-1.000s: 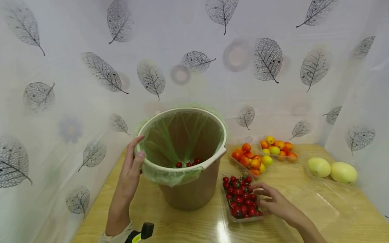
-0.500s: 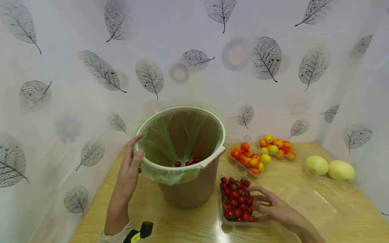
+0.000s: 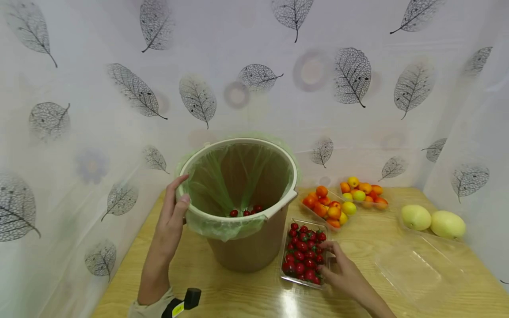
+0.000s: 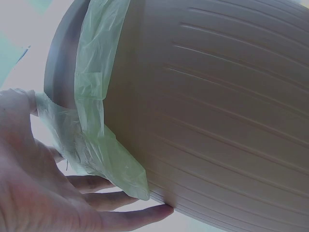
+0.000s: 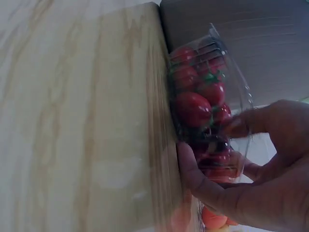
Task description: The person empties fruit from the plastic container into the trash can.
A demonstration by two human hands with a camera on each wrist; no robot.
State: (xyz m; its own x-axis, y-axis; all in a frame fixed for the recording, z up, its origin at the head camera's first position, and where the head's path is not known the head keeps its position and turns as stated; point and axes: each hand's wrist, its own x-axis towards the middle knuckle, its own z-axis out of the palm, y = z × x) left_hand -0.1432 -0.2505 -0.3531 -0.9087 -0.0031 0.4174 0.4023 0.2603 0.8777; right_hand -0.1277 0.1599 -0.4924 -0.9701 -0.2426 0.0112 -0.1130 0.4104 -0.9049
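Observation:
A brown bin (image 3: pixel 248 256) with a white rim and a green bag liner stands on the table, with several cherry tomatoes (image 3: pixel 233 213) at its bottom. My left hand (image 3: pixel 169 225) grips the bin's left rim, thumb on top. In the left wrist view, its fingers (image 4: pixel 145 217) lie along the outside, beside the liner (image 4: pixel 116 164). My right hand (image 3: pixel 343 274) pinches the right side of a clear plastic tray (image 3: pixel 304 283) full of cherry tomatoes (image 3: pixel 301 247). The right wrist view shows the thumb over the tray's edge and a finger (image 5: pixel 193 179) low at its base.
Behind the tray lie orange and yellow fruits (image 3: pixel 324 207) in a clear container, with a second such group (image 3: pixel 362 192) farther back. Two pale yellow melons (image 3: pixel 447 224) sit at the right. Before them lies a clear plastic container (image 3: pixel 413 269). A leaf-patterned curtain (image 3: pixel 254 110) surrounds the table.
My right hand has closed from beside the tomatoes onto the tray's right side. The tray has shifted slightly left, nearer the bin. My left hand stays on the rim.

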